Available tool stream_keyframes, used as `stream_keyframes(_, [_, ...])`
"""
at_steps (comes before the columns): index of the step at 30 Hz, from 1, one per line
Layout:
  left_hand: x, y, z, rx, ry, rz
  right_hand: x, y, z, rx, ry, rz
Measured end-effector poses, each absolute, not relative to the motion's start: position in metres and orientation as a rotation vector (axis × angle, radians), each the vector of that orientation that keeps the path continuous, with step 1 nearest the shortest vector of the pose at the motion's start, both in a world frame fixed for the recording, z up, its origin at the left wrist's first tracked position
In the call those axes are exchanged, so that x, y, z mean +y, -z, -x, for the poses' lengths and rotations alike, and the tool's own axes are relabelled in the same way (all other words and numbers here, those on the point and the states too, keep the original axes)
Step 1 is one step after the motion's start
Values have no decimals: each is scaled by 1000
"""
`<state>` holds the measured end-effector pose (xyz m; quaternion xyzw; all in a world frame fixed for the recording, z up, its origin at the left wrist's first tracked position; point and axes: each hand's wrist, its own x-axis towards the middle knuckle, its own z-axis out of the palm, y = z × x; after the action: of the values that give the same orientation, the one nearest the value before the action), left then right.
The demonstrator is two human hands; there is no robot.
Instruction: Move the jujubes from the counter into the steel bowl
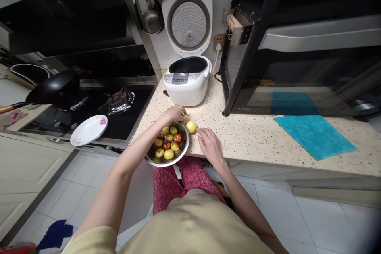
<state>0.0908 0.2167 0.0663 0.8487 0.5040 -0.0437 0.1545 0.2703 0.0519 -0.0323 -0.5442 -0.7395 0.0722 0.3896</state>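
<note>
A shiny metal bowl stands at the counter's front edge, with several small round fruits in it, yellow-green and red-brown. Just past its far rim, my left hand has its fingers curled over a small yellowish fruit, mostly hidden by the fingers. A bigger pale yellow round fruit rests against the rim at the right. Beside it, my right hand is open with fingers stretched out, the fingertips at the fruit's right side; whether they touch it I cannot tell.
Behind the bowl stands a white rice cooker, its lid up. To the left are a gas stove, a black wok and a white plate near the stove's edge. A blue cloth lies by the oven at the right.
</note>
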Motion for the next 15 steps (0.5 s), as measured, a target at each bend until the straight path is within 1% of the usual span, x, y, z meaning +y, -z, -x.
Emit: stream_keyframes(15, [217, -75, -91, 1350, 74, -2426, 51, 36, -269, -1867, -168, 1412])
